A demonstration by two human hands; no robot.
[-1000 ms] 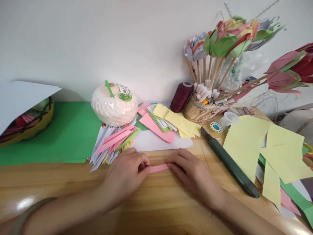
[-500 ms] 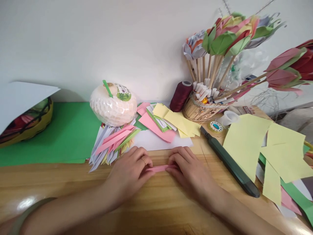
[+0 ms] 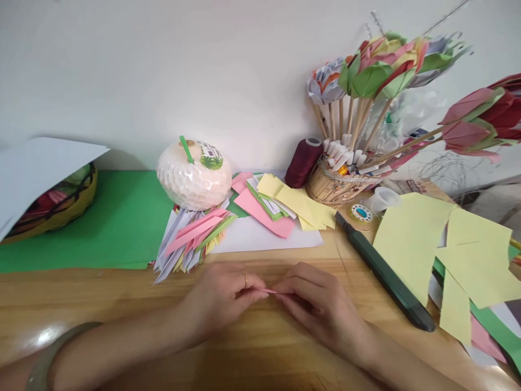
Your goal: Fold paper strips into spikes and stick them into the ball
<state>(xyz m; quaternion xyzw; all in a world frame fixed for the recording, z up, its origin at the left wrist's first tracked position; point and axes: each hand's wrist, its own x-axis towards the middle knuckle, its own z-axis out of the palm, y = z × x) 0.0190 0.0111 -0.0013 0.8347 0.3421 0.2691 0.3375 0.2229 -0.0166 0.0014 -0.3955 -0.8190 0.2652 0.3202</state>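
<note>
A narrow folded strip of pink paper (image 3: 267,291) stretches between my hands, seen nearly edge-on, with both ends hidden by fingers. My left hand (image 3: 228,293), with a ring on one finger, pinches its left end. On the other end, my right hand (image 3: 315,298) closes thumb and forefinger. Both hands are low over the bare wood near the middle. Just beyond my left hand lies a pile of folded paper pieces (image 3: 195,233) in pink, white, green and yellow.
A wrapped white coconut (image 3: 195,176) stands behind the pile. Loose paper slips (image 3: 264,212) and a maroon thread spool (image 3: 303,163) are at the back. To the right are a dark green cutter (image 3: 386,271), yellow sheets (image 3: 415,239) and a basket (image 3: 336,182) of paper flowers. Green sheets (image 3: 118,228) lie left.
My hands have come closer together and a little toward me. The pink strip has turned from showing its flat face to nearly edge-on, and less of it shows.
</note>
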